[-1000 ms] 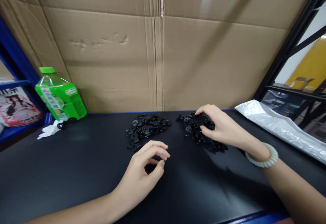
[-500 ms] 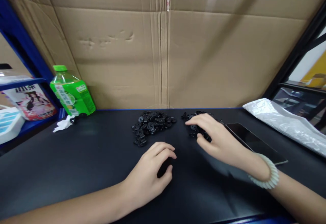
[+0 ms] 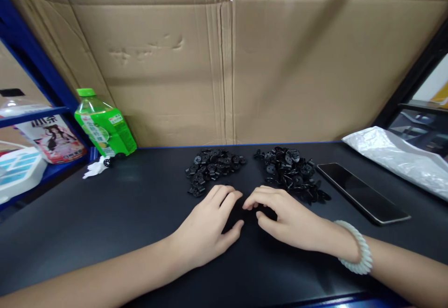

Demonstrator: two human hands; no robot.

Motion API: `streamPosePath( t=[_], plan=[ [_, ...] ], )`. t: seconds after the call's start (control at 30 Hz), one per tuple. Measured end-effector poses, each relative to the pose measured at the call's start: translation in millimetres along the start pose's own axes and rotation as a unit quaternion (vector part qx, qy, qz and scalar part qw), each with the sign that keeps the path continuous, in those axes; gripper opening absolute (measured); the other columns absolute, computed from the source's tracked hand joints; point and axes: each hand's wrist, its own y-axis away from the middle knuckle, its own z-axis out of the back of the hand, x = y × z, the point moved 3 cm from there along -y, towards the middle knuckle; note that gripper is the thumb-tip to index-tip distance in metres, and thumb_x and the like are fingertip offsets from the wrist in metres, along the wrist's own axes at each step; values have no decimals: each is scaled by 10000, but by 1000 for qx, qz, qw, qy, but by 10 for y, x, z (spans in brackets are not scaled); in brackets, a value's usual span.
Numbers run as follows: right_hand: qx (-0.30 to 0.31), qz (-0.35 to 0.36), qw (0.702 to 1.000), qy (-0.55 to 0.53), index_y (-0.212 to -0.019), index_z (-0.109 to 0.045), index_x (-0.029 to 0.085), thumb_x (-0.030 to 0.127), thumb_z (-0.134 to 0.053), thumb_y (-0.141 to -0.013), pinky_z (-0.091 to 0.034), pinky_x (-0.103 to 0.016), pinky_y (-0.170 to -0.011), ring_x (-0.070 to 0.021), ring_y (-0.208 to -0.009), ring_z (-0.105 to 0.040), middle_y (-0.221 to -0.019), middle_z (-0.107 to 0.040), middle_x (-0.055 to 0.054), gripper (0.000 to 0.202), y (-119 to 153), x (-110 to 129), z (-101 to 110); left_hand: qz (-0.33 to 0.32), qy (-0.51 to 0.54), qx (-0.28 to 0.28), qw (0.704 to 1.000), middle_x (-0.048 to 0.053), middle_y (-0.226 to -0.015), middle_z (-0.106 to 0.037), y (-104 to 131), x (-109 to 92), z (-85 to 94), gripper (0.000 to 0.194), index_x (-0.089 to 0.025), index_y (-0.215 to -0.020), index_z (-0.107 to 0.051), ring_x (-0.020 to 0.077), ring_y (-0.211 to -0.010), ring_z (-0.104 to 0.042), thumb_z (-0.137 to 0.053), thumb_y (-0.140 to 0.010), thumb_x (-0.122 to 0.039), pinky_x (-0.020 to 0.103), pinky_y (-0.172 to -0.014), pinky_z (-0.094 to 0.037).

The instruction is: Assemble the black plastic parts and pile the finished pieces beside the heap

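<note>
Two heaps of small black parts lie on the black table, a left heap and a right heap of round, button-like pieces. My left hand rests just in front of the left heap, its fingers curved and the thumb apart, with nothing visible in it. Facing it, my right hand is in front of the right heap, fingers bent and thumb separate. No part can be made out between its fingertips. The two hands are close but do not touch.
A phone lies right of the right heap, with a silvery plastic bag behind it. At the back left stands a green bottle beside a crumpled white tissue. A cardboard wall closes off the back.
My right hand has come back from the right heap toward my left hand, uncovering the heap. My left hand has shifted slightly forward. The camera view has moved a little.
</note>
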Motion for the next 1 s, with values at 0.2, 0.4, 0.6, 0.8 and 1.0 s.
streamPosePath(
  t=[0.2,0.4,0.6,0.8,1.0],
  plan=[
    [-14,-40,999,-25,-916,-669,196,33,-462,-751,-455,-298,-728,-162,-796,-606,-868,-668,-27,311,-19,-37,18,-13,50,-25,998,48,-939,-589,20,1,-20,197,-197,-1023,-527,213,-879,-589,-549,-855,-96,343,-782,-528],
    [-36,-62,995,-63,-894,-666,206,37,-488,-734,-446,-277,-679,-146,-755,-592,-852,-666,-11,293,-18,-67,10,49,80,-63,994,61,-1056,-639,-11,110,-67,347,-217,-1090,-548,241,-984,-624,-702,-785,-155,381,-852,-539],
    [-17,-115,969,-218,-913,-579,195,64,-491,-753,-465,-298,-708,-146,-791,-582,-892,-610,-17,225,-27,-131,-46,63,142,-85,984,12,-932,-695,-18,41,-2,246,-213,-1000,-607,186,-853,-673,-663,-795,-89,321,-797,-561],
    [122,-161,804,-559,-1069,-489,200,105,-540,-757,-496,-347,-820,-151,-894,-615,-993,-588,-26,330,-15,-21,-150,35,302,-119,945,14,-1017,-700,50,-141,60,267,-228,-1067,-609,162,-933,-691,-609,-840,-87,265,-847,-582],
    [175,-136,761,-609,-1044,-514,180,61,-513,-718,-510,-347,-816,-147,-884,-617,-994,-577,-34,348,1,64,-263,22,337,-114,934,-2,-937,-703,56,-215,54,307,-214,-1027,-632,132,-772,-713,-613,-782,-29,246,-795,-609]
  ],
)
